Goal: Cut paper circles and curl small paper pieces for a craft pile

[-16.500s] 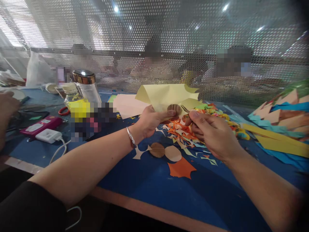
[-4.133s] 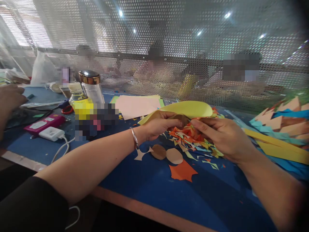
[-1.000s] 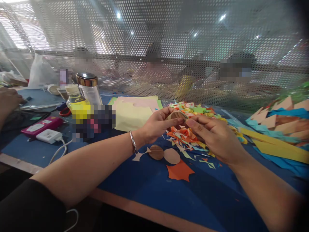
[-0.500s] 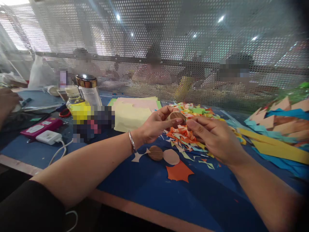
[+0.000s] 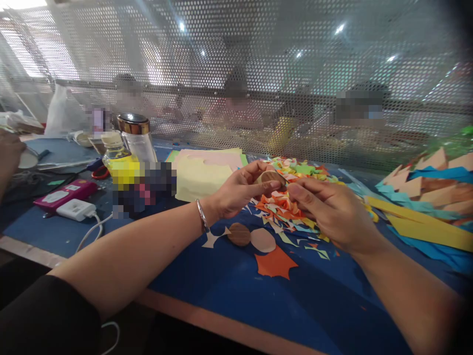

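A wood-grain disc (image 5: 271, 178), with a paler layer showing along its edge, is held up off the table in the left hand (image 5: 246, 190), pinched between thumb and fingers. The right hand (image 5: 325, 209) is close by the disc's right edge with its fingers curled and thumb against them; a thin dark tip shows there, too small to name, and whether this hand grips anything cannot be told. A silver bracelet (image 5: 201, 216) circles the left wrist.

Behind and below the hands spreads a heap of paper scraps (image 5: 279, 209), orange, green, yellow and pink. Nearer the body, a second wood-grain round (image 5: 239, 234) lies flat on the blue table (image 5: 229, 286), just beside a pink round (image 5: 263, 240); an orange offcut (image 5: 276, 262) meets the pink round's lower edge, and a pale offcut (image 5: 210, 240) lies to the left.

Beyond the left forearm is a stack of paper sheets (image 5: 203, 172), cream on top. Farther left stand a yellow-labelled bottle (image 5: 114, 160) and a gold-lidded tumbler (image 5: 136, 135), near a magenta power strip (image 5: 65, 193). At the far right are yellow paper strips (image 5: 428, 224), and a perforated metal panel (image 5: 207, 64) rises behind everything
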`<move>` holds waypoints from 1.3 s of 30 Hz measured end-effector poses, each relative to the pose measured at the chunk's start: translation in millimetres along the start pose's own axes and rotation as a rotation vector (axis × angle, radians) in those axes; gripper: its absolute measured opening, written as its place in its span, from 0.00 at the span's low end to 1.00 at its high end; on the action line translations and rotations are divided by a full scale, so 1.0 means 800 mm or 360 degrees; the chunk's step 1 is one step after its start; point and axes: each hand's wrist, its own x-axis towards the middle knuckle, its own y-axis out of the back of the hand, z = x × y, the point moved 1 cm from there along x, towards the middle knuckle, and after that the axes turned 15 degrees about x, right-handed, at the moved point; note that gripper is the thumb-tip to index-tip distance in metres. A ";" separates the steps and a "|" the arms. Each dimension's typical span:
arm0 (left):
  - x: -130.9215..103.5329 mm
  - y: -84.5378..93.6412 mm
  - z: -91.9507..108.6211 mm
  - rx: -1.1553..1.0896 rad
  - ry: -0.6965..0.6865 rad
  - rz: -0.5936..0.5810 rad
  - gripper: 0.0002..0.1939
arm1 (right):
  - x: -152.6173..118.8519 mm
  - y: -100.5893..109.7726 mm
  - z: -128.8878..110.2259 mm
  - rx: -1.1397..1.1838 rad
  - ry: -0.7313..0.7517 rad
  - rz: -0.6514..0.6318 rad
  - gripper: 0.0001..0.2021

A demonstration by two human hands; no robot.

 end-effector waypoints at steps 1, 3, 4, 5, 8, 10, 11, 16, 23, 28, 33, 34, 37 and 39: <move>0.000 0.000 0.000 -0.0007 -0.0002 0.0001 0.19 | 0.000 0.000 -0.001 -0.0022 -0.0012 0.0019 0.22; 0.000 0.000 0.000 -0.0008 -0.0018 -0.0001 0.18 | -0.001 0.000 -0.003 -0.0057 -0.0027 0.0058 0.23; 0.000 0.000 0.000 -0.0007 -0.0031 -0.0004 0.18 | -0.001 -0.001 -0.004 -0.0071 -0.0030 0.0073 0.23; 0.000 0.000 0.000 -0.0007 -0.0044 -0.0008 0.17 | -0.001 -0.001 -0.006 -0.0085 -0.0033 0.0087 0.23; 0.000 0.001 0.000 -0.0009 -0.0051 -0.0008 0.15 | -0.001 -0.003 -0.009 -0.0118 -0.0032 0.0099 0.23; 0.000 0.001 0.002 0.0008 -0.0023 0.0013 0.14 | 0.000 -0.003 -0.010 -0.0135 0.0000 0.0095 0.24; -0.001 0.002 0.002 0.0022 -0.0007 0.0025 0.15 | 0.000 -0.003 -0.011 -0.0149 0.0023 0.0094 0.24; -0.001 0.001 0.005 0.0044 0.0033 0.0045 0.15 | 0.002 -0.002 -0.012 -0.0255 0.0132 0.0115 0.22; -0.001 0.003 0.007 0.0035 0.0118 0.0057 0.10 | 0.003 0.001 -0.008 -0.0130 0.0039 0.0144 0.22; 0.000 0.003 0.005 0.0095 0.0135 -0.0022 0.09 | 0.003 0.001 0.004 0.0164 -0.0135 0.0234 0.22; 0.000 0.003 -0.002 0.0202 0.0171 -0.0114 0.07 | 0.003 -0.002 0.003 0.0187 -0.0138 0.0217 0.22; 0.001 0.003 -0.003 0.0224 0.0186 -0.0134 0.06 | 0.004 -0.003 0.001 0.0182 -0.0124 0.0189 0.22; 0.001 0.004 -0.006 0.0286 0.0192 -0.0217 0.02 | 0.005 -0.006 0.001 0.0105 -0.0096 0.0104 0.22; 0.000 0.005 -0.008 0.0327 0.0223 -0.0218 0.03 | 0.005 -0.007 0.003 0.0042 -0.0088 0.0094 0.20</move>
